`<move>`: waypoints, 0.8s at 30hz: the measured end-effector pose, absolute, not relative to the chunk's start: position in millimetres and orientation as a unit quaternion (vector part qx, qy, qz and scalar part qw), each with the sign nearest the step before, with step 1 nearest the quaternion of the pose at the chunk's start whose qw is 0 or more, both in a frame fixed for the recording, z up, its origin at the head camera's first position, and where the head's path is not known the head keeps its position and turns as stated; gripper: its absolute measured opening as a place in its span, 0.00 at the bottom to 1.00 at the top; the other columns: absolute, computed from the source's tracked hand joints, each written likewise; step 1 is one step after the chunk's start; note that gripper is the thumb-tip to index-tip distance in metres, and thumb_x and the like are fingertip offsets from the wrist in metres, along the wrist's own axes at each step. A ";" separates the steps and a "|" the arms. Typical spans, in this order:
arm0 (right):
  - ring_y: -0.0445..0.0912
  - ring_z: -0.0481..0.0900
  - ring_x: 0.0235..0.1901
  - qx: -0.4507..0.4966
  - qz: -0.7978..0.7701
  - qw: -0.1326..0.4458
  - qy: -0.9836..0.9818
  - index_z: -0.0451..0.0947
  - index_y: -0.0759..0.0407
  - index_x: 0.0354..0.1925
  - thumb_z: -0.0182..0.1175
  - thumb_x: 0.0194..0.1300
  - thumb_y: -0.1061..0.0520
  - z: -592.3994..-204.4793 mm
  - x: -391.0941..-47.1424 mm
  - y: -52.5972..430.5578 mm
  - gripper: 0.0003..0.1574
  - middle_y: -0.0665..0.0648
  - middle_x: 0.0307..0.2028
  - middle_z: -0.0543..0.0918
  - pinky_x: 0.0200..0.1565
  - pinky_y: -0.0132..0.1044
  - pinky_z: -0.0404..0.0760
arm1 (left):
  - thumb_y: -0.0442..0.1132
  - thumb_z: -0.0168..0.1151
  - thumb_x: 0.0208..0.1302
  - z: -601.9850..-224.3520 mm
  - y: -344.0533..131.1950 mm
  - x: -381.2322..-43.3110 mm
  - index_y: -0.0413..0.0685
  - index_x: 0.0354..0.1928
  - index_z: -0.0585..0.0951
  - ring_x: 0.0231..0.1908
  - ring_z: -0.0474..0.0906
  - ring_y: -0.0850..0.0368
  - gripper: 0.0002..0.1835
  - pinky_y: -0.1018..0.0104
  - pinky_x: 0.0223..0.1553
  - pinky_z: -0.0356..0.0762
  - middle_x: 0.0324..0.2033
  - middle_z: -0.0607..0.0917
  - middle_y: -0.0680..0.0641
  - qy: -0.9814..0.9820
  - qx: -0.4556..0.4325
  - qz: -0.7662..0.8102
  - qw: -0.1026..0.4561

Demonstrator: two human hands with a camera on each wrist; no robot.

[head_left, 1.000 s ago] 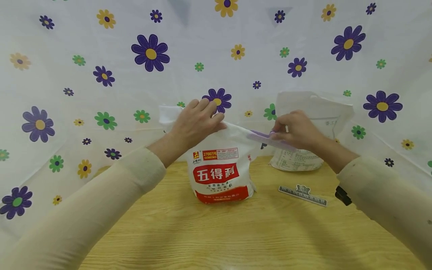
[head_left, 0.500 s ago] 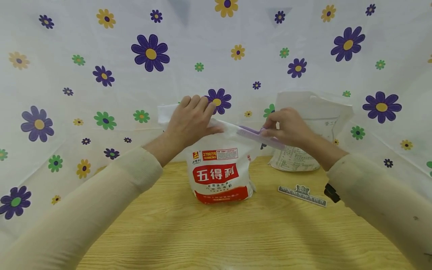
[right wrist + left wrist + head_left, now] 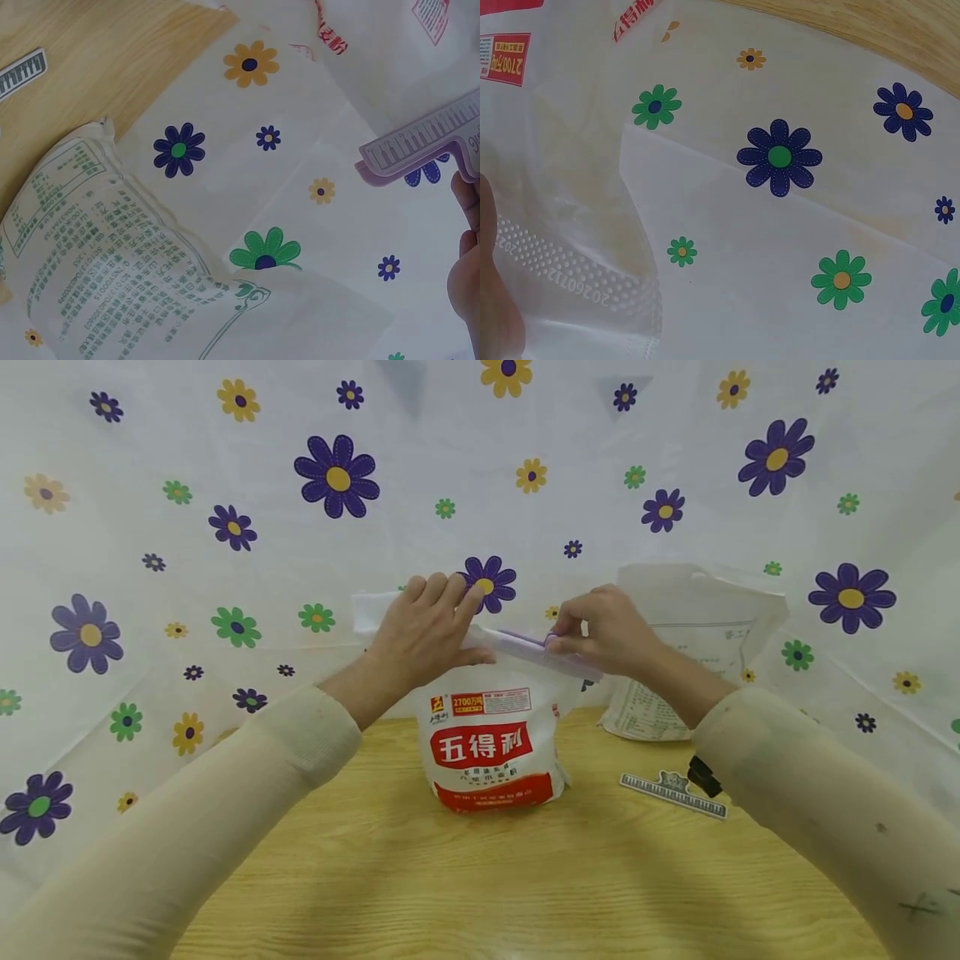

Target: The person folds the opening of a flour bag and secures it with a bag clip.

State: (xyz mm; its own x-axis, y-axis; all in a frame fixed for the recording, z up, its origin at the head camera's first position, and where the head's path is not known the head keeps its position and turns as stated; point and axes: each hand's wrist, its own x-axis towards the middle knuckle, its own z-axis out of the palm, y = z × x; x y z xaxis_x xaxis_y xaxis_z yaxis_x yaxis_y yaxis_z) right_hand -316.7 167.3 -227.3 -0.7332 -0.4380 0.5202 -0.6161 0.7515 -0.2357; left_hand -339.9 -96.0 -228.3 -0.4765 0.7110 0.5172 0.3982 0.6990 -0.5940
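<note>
A white and red flour bag [image 3: 480, 747] stands upright on the table, its top pulled up. My left hand [image 3: 427, 631] grips the upper edge of that bag; in the left wrist view a bit of this hand [image 3: 496, 300] shows beside the bag's dotted, date-stamped rim [image 3: 570, 274]. Between thumb and fingers, my right hand [image 3: 607, 631] pinches the handle of a long purple bag clip [image 3: 534, 653], which lies slantwise along the right part of the bag's top. Piano keys are printed on the clip [image 3: 420, 142] in the right wrist view. The hand hides some of its handle.
Behind my right hand, a second white bag [image 3: 652, 714] with green print leans against the flowered cloth [image 3: 420, 435]. A silver piano-key clip [image 3: 673, 792] lies on the wooden table [image 3: 465, 885], right of the flour bag.
My right hand has moved left with the purple clip, which now covers more of the bag's top edge. The left hand keeps its grip and has shifted only slightly.
</note>
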 end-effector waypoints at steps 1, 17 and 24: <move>0.52 0.74 0.36 0.293 0.200 0.223 -0.908 0.86 0.60 0.32 0.73 0.58 0.57 -226.0 -317.0 164.1 0.07 0.56 0.29 0.88 0.51 0.47 0.66 | 0.76 0.51 0.61 -228.1 -96.6 -339.3 0.42 0.65 0.66 0.41 0.66 0.47 0.48 0.57 0.42 0.66 0.44 0.73 0.41 -0.837 -0.329 0.206 0.387; 0.50 0.77 0.31 0.342 0.230 0.230 -0.881 0.85 0.64 0.35 0.71 0.61 0.59 -211.8 -317.2 139.7 0.08 0.58 0.29 0.87 0.38 0.40 0.74 | 0.71 0.53 0.65 -227.9 -101.0 -340.3 0.44 0.63 0.63 0.40 0.63 0.48 0.41 0.57 0.43 0.63 0.44 0.70 0.43 -0.813 -0.376 0.187 0.404; 0.53 0.82 0.47 0.273 0.260 0.162 -0.912 0.83 0.63 0.53 0.61 0.71 0.55 -218.0 -319.9 140.4 0.17 0.61 0.47 0.87 0.54 0.48 0.79 | 0.69 0.53 0.66 -228.0 -101.4 -341.1 0.43 0.61 0.64 0.40 0.64 0.48 0.38 0.57 0.43 0.63 0.44 0.72 0.43 -0.801 -0.384 0.186 0.419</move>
